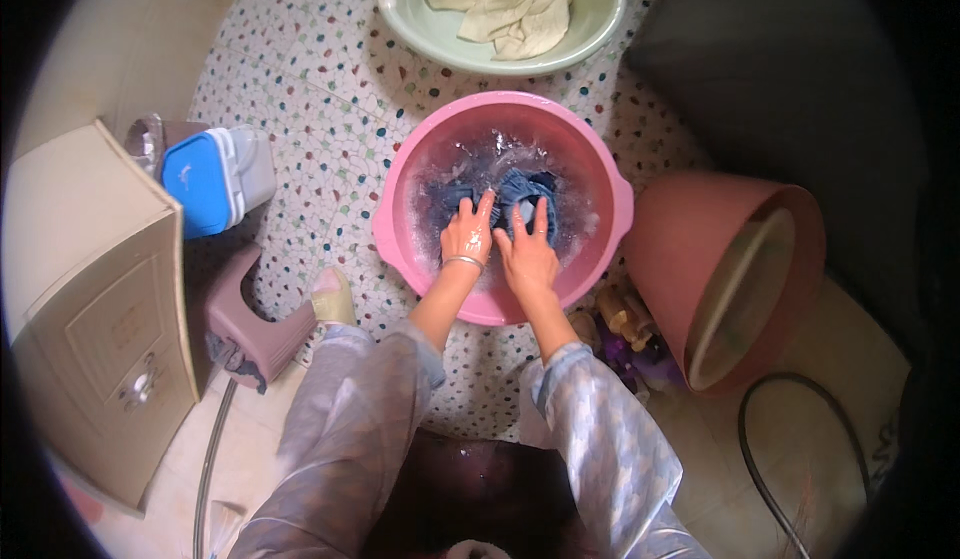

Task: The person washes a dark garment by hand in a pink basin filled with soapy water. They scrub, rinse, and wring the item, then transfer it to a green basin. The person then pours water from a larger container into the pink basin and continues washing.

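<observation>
A round pink plastic basin (499,311) stands on the floor before me, with foamy water and a wet blue denim garment (517,184) in it. Over the garment's left part lies my left hand (469,232), wet, with a metal bangle at the wrist and its fingers spread. My right hand (530,251) rests on the right part of the cloth, fingers apart and pointing away from me. Whether either hand grips a fold underneath cannot be told. Beyond the basin, a pale green tub (517,67) holds a crumpled cream cloth (517,7).
At the right a reddish bucket (675,236) lies tipped beside a dark hose (750,454). On the left are a mauve plastic stool (262,334), a blue-lidded container (196,184) and a cream cabinet (112,296). The floor is speckled tile.
</observation>
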Demonstrator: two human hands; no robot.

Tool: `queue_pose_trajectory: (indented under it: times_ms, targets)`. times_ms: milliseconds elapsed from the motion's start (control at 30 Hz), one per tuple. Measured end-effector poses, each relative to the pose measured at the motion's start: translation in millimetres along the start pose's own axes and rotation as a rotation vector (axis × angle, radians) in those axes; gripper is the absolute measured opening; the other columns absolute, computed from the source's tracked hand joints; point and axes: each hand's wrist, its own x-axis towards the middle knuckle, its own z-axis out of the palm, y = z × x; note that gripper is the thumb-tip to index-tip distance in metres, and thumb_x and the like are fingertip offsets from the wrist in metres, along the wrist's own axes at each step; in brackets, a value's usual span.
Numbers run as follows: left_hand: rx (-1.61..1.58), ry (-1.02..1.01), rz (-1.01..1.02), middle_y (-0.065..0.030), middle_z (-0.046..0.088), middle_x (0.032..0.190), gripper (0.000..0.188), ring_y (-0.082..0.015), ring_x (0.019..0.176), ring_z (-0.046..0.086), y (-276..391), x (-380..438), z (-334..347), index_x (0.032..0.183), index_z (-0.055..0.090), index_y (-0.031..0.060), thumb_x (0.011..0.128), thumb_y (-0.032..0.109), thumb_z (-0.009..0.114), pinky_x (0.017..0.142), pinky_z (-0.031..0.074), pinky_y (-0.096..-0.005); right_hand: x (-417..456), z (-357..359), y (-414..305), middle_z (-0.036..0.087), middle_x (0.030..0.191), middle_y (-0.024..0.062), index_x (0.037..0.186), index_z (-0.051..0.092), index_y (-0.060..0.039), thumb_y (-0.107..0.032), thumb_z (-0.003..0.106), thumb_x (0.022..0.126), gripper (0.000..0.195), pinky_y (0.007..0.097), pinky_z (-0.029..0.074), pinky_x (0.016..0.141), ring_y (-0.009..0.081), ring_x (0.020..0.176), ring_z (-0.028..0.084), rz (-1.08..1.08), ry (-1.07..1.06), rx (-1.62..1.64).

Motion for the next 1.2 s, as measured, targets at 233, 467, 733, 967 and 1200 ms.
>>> queue_pose_trajectory:
  times_ms: [233, 467, 733, 967, 1200]
  targets:
    - [-0.037, -0.335, 0.135, -0.0282, 0.056, 0.109, 0.040, -0.0404, 0.098, 0.059, -22, 85, 50, 0.123, 0.044, 0.0106, 0.085, 0.018, 0.047, 0.084, 0.047, -0.0469, 92, 102, 98, 0.045, 0.128, 0.0228, 0.119, 0.054, -0.0060, -0.045, 0.045, 0.088, 0.051, 0.0467, 0.045, 0.086, 0.0403, 0.101, 0.057, -0.033, -0.444, -0.205]
    - [-0.267, 0.010, -0.247, -0.0260, 0.062, 0.090, 0.039, -0.0433, 0.086, 0.060, -5, 11, -21, 0.122, 0.046, 0.0138, 0.088, 0.032, 0.053, 0.075, 0.046, -0.0498, 15, -4, 27, 0.062, 0.105, 0.0214, 0.108, 0.060, -0.0019, -0.042, 0.047, 0.090, 0.046, 0.0416, 0.044, 0.085, 0.0349, 0.097, 0.059, 0.241, -0.061, 0.426]
    - [-0.530, 0.138, -0.005, -0.0237, 0.063, 0.090, 0.039, -0.0399, 0.080, 0.061, 113, -184, -200, 0.117, 0.051, 0.0085, 0.080, 0.018, 0.057, 0.069, 0.048, -0.0470, -131, -172, -62, 0.052, 0.120, 0.0132, 0.121, 0.045, 0.0083, -0.050, 0.057, 0.086, 0.070, 0.0329, 0.035, 0.095, 0.0191, 0.109, 0.047, 0.373, -0.283, 1.248]
    - [-0.614, 0.035, 0.446, -0.0258, 0.059, 0.094, 0.055, -0.0398, 0.082, 0.060, 151, -297, -313, 0.123, 0.037, -0.0101, 0.078, 0.014, 0.056, 0.072, 0.049, -0.0455, -207, -311, -124, 0.058, 0.079, -0.0008, 0.089, 0.059, -0.0020, -0.006, 0.055, 0.078, 0.012, 0.0253, 0.043, 0.063, 0.0099, 0.068, 0.052, 0.427, -0.168, 1.307]
    - [-0.170, 0.481, 0.784, -0.0093, 0.064, 0.080, 0.018, -0.0260, 0.077, 0.063, 76, -323, -472, 0.089, 0.065, 0.0083, 0.073, 0.012, 0.057, 0.076, 0.050, -0.0369, -281, -408, -168, 0.064, 0.089, 0.0036, 0.097, 0.060, 0.0017, -0.001, 0.051, 0.081, 0.019, 0.0245, 0.047, 0.075, 0.0110, 0.079, 0.059, 0.049, -0.037, 1.209]
